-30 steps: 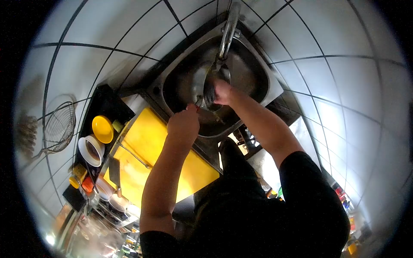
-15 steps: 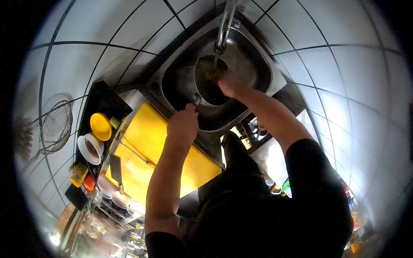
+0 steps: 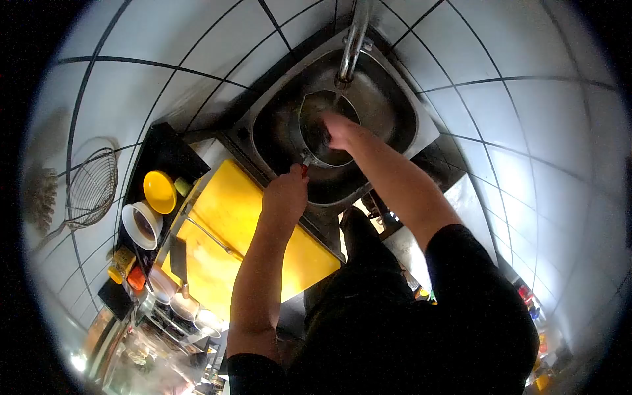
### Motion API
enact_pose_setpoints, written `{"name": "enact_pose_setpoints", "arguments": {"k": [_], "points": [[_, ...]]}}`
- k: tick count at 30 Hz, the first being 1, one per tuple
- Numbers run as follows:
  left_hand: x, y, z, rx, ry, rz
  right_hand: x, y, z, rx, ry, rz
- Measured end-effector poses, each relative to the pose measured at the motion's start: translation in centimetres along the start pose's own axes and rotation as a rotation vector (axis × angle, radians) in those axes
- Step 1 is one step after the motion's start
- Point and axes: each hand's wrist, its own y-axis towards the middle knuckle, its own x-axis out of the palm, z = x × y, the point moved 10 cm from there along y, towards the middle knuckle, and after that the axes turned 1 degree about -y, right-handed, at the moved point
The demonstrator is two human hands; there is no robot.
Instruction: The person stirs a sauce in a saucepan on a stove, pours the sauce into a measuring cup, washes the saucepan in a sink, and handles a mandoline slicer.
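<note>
A round metal pan [image 3: 315, 118] is held over the steel sink basin [image 3: 392, 108], below the faucet [image 3: 350, 56]. My left hand [image 3: 288, 189] is wrapped round the pan's handle, of which a red bit shows at the fingers. Inside the pan is my right hand [image 3: 339, 131], its fingers bent down and closed on something dark against the inner wall. That dark thing is too blurred to make out. The pan's inside looks dark and wet.
Left of the sink lies a yellow cutting board [image 3: 217, 204] with a thin metal rod and a spatula [image 3: 178, 257]. Beyond it are a yellow bowl [image 3: 159, 191], a white bowl [image 3: 142, 225] and jars. A wire strainer [image 3: 93, 187] hangs on the tiled wall.
The pan was tipped steeply one second ago and now lies flatter, its opening facing up. My right hand has moved about inside it. My left hand has kept its hold on the handle.
</note>
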Motion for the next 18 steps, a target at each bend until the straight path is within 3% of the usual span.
{"name": "enact_pose_setpoints", "arguments": {"k": [2, 7, 9, 10, 13, 16, 18], "points": [[-0.3, -0.1, -0.1, 0.003, 0.007, 0.009, -2.3, 1.7, 0.8, 0.071, 0.092, 0.196], [-0.3, 0.0, -0.1, -0.013, 0.004, 0.002, -4.5, 0.0, 2.5, 0.330, -0.401, 0.437], [-0.4, 0.2, 0.2, -0.001, 0.014, -0.015, -4.9, -1.9, 2.8, 0.408, -0.190, 0.562], [-0.5, 0.4, 0.2, 0.005, 0.021, -0.022, -5.1, -3.1, 3.0, 0.456, 0.067, 0.649], [1.6, 2.0, -1.9, 0.167, 0.006, 0.013, -3.9, -0.1, 0.5, 0.123, -0.043, 0.589], [1.4, 2.6, -2.8, 0.163, 0.018, 0.023, -1.8, 1.8, -1.7, -0.208, -0.146, 0.512], [0.8, 2.4, -2.8, 0.138, 0.032, -0.001, 0.5, -1.4, -5.8, -0.340, -0.665, 0.265]]}}
